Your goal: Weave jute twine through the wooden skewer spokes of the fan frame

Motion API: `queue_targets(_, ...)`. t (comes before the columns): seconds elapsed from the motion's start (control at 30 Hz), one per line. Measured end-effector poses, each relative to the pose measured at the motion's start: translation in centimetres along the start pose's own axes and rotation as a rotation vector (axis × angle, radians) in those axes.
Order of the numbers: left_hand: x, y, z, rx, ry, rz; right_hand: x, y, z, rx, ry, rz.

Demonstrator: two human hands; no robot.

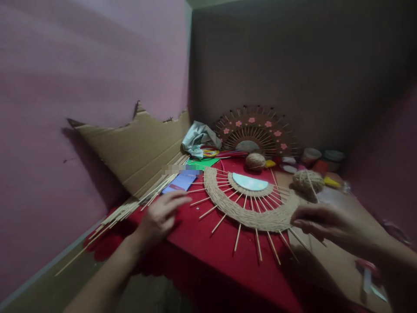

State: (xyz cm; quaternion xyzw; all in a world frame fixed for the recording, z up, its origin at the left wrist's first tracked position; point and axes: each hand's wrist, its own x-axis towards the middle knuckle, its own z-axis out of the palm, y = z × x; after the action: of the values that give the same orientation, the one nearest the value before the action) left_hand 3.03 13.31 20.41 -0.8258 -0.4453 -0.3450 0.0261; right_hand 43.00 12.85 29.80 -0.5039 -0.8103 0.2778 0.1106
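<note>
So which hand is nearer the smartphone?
Left. The left hand is just on the near side of the smartphone; the right hand is farther off to its right, across the woven twine fan, by the fan's right side.

"How does the half-ring (211, 187) look?"
"Rough, matt twine, woven over slender wooden sticks (237, 240)."
"And beneath?"
"Matt red cloth (202, 239)."
"The left side?"
"Creased, matt cardboard (137, 152); the phone (179, 183) nearby looks smooth."
"The right?"
"A coarse twine ball (304, 180)."
</note>
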Motion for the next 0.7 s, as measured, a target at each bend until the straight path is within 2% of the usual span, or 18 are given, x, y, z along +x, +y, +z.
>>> queue_targets(0.03, 0.4, -0.3, -0.2, 0.097, 0.091, -0.104, 0.0, -0.1, 0.0, -0.010, 0.014, -0.012)
queue_targets(0.07, 0.9, -0.6, -0.4, 0.209, 0.126, -0.202, 0.1, -0.2, 0.0, -0.022, 0.040, -0.027)
queue_targets(0.1, 1.4, -0.8, -0.5, 0.318, 0.111, -0.282, 0.1, -0.3, -0.1, -0.032, 0.076, -0.038)
queue_targets(0.2, 3.0, -1.0, -0.2, 0.557, -0.075, -0.431, 0.1, -0.4, -0.2, -0.034, 0.191, -0.040)
queue_targets(0.27, 3.6, -0.9, 0.2, 0.647, -0.162, -0.494, 0.2, -0.4, -0.3, -0.026, 0.224, -0.023)
queue_targets(0.47, 4.4, -0.5, 0.8, 0.744, -0.260, -0.554, 0.8, -0.2, -0.4, -0.054, 0.248, -0.072)
queue_targets(0.7, 4.9, 0.1, 0.8, 0.778, -0.259, -0.506, 0.9, -0.5, -0.4, -0.136, 0.276, -0.084)
